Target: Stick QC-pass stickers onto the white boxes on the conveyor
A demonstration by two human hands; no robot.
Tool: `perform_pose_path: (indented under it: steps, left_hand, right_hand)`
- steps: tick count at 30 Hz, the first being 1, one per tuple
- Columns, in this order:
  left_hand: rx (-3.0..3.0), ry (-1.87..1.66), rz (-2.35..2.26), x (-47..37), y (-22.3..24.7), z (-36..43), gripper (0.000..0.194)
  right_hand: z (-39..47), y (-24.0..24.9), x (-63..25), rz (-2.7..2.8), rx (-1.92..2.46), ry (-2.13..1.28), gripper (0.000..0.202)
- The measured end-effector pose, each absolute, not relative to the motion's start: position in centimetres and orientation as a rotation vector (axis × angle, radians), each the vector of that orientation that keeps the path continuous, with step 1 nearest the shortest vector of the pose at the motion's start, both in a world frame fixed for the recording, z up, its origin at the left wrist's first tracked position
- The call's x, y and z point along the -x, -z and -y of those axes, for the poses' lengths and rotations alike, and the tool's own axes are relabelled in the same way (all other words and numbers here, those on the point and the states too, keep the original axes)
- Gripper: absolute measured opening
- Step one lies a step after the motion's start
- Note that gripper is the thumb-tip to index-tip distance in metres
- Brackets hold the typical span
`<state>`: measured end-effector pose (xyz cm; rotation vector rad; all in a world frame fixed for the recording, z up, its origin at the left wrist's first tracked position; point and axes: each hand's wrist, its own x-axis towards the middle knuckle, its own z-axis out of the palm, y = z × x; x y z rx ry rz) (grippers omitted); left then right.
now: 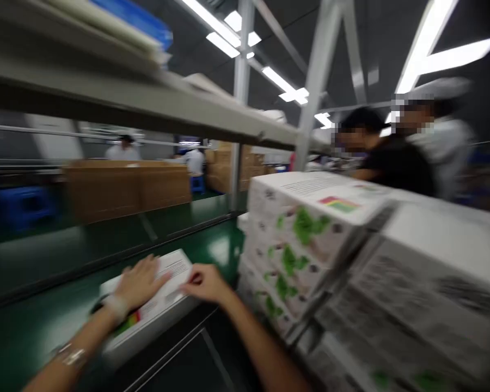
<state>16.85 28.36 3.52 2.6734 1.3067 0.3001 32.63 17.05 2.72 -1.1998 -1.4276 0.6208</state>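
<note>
A flat white printed box (163,305) lies on the green work surface in front of me, a coloured label near its close end. My left hand (141,281) rests flat on the box's top, fingers spread, with a band and a metal bracelet on the wrist. At the box's right edge is my right hand (206,282), thumb and forefinger curled together against it. Whatever may be pinched there is too blurred to make out. Right of this hand stands a stack of white boxes (286,256) with green leaf pictures.
More stacked boxes (445,261) fill the right side. A shelf beam (126,98) and a metal post (316,81) cross above the green surface (36,332). Two people stand beyond the stacks. Brown cartons (130,188) and blue stools (24,206) are at the back left.
</note>
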Motion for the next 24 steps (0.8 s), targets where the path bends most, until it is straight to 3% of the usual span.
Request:
perform_pose_path:
  steps: [7,24]
  left_hand:
    - [-2.587,-0.101,-1.228,-11.7,-3.8,-26.2,0.066]
    - [-2.728,-0.139,-1.111,-5.1,-4.1,-22.1,0.068]
  right_hand:
    - [-19.9,-3.1,-32.3,1.947,1.266,-0.731,0.027]
    - [-19.2,-3.9,-25.5,2.272,1.405,-0.345,0.023]
